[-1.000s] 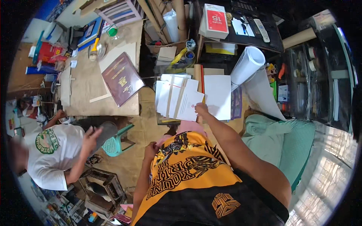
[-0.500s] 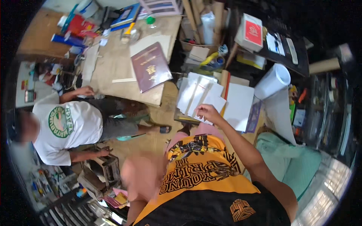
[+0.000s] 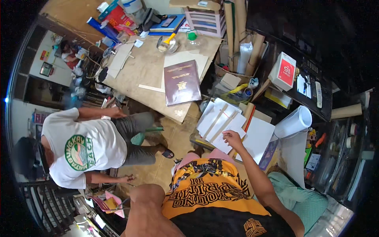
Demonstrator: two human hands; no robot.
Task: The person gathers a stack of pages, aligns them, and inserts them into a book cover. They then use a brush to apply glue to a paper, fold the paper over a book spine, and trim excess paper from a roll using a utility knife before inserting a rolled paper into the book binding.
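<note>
My right hand [image 3: 233, 139] hovers over or rests on white sheets [image 3: 216, 118] with tan strips across them; whether it touches them I cannot tell. Its fingers are loosely bent and apart, with nothing seen in them. Of my left arm [image 3: 148, 203] only a bent part shows at the lower edge; the left hand is out of view. A maroon hardcover book [image 3: 182, 83] with gold lettering lies near the corner of the wooden table [image 3: 146, 73]. Right of the sheets is a white board [image 3: 256, 138], with a red-edged strip [image 3: 249, 118] between them.
At left a person in a white T-shirt [image 3: 85, 144] stands, arms bent. A brush [image 3: 170, 38], a green-capped bottle [image 3: 192, 36] and blue folders [image 3: 167, 24] lie on the table. A white roll [image 3: 294, 120], a red-and-white box [image 3: 283, 72] and a green-covered seat [image 3: 296, 201] are at right.
The view has turned, so the table and book appear farther right. The other person has moved forward and away from the wooden stool. My right hand stays by the sheets, little changed.
</note>
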